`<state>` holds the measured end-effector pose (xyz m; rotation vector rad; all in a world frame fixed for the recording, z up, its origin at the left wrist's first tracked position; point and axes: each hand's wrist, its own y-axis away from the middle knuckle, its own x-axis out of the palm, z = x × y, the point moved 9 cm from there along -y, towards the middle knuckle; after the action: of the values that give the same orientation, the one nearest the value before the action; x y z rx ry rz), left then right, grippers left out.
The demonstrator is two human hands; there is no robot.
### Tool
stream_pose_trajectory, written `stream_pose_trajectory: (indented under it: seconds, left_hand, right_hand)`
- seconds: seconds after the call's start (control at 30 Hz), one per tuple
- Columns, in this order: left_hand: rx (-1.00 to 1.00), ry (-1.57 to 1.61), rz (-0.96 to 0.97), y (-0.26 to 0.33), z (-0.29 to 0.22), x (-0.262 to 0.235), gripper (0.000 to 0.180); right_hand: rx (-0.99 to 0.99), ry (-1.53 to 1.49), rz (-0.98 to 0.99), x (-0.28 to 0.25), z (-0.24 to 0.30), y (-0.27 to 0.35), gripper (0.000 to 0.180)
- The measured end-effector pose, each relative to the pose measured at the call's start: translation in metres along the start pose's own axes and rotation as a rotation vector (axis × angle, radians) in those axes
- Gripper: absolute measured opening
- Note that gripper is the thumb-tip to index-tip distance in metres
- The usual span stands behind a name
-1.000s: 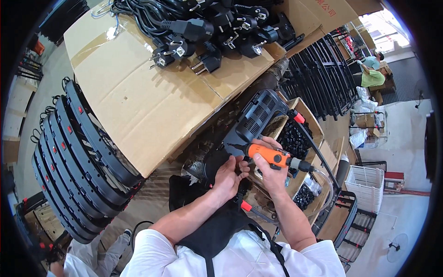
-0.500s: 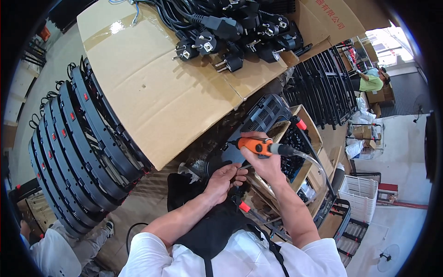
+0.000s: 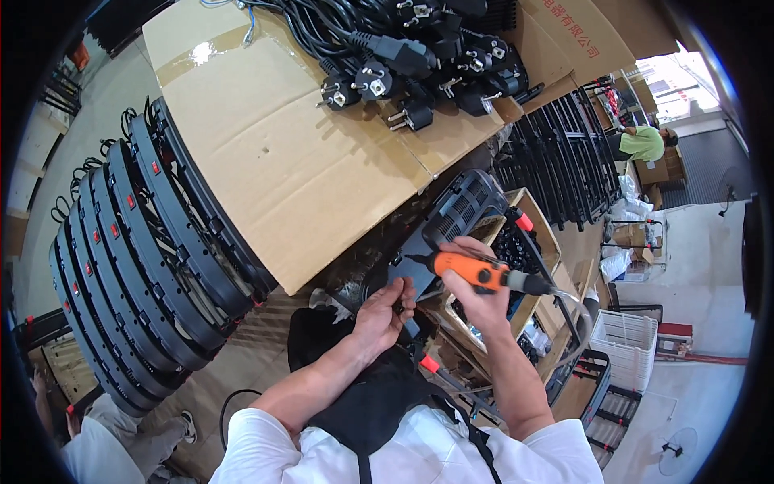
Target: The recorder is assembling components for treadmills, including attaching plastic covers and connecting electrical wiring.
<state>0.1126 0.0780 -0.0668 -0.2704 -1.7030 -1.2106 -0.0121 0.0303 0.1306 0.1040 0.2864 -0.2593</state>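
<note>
My right hand [image 3: 482, 305] grips an orange and black electric screwdriver [image 3: 466, 271], its dark nose pointing left and a pale cable trailing from its rear end. Beneath the tool lies a dark machine housing [image 3: 461, 211] with rows of vent slots and a smooth panel. The screwdriver's tip is over the panel's near part; whether it touches is unclear. My left hand [image 3: 379, 321] is close to the panel's near end, fingers curled and pinched together. Whatever those fingers hold, if anything, is too small to make out.
A big cardboard box [image 3: 282, 153] carries a heap of black power cords [image 3: 403, 60]. Left stands a row of dark curved frames [image 3: 133, 242] with red switches. A wooden bin [image 3: 536, 218] of small black parts sits right, near a white basket [image 3: 625, 348]. Another person [image 3: 121, 440] is lower left.
My right hand has drawn the screwdriver slightly right and nearer to me. My left hand has shifted a little left, away from the tool, its fingers more upright.
</note>
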Motion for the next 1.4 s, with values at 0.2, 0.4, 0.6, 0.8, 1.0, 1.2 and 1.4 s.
stream_pose_trajectory:
  seconds: [0.2, 0.4, 0.6, 0.8, 1.0, 1.2, 1.4]
  left_hand:
    - [-0.001, 0.185, 0.012, -0.006, -0.003, 0.009, 0.026]
    - [-0.039, 0.228, 0.093, -0.01, -0.002, 0.013, 0.027]
    - [-0.045, 0.218, 0.171, -0.006, -0.001, 0.015, 0.029]
    - [-0.01, 0.208, 0.08, -0.01, -0.006, 0.016, 0.031]
    - [0.035, 0.157, 0.012, -0.011, -0.017, 0.008, 0.026]
    - [0.01, 0.016, -0.034, -0.011, -0.013, 0.007, 0.024]
    - [-0.028, -0.051, -0.099, 0.01, -0.003, 0.017, 0.027]
  right_hand:
    - [0.087, -0.132, 0.022, -0.014, -0.005, 0.033, 0.056]
    - [0.093, -0.175, -0.039, -0.018, -0.009, 0.038, 0.056]
    - [0.116, -0.2, -0.033, -0.018, -0.012, 0.036, 0.056]
    - [0.087, -0.131, -0.008, 0.001, -0.029, 0.031, 0.057]
    - [0.068, -0.037, 0.055, 0.021, -0.026, 0.019, 0.054]
    - [0.041, 0.134, 0.138, 0.038, -0.012, 0.012, 0.055]
    - [-0.118, 0.188, 0.115, 0.05, -0.009, 0.004, 0.039]
